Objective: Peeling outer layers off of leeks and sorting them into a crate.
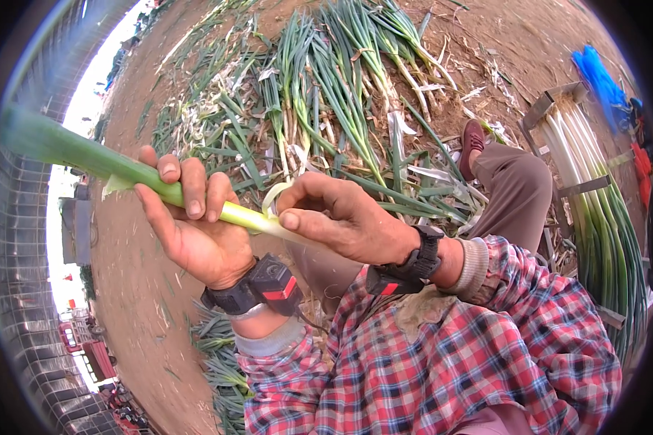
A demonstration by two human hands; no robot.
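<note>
A long green onion [243, 215] slants across in front of me, its green leaf end running off to the upper left and its pale end toward the right. My left hand [207, 225] is closed round the green part of the stalk. At the pale part, my right hand [352, 217] pinches with thumb and bent fingers. A thin, pale strip of outer skin [273, 194] curls up from the stalk at those fingertips. The very end of the stalk is partly hidden behind the right hand. Both wrists carry black straps with small boxes.
Untrimmed green onions [334, 80] lie in a heap on the soil ahead, among peeled scraps [203, 109]. At right, a metal rack [588, 185] holds peeled onions, with a blue plastic bag [598, 83] beyond. More green onions [225, 370] lie at lower left.
</note>
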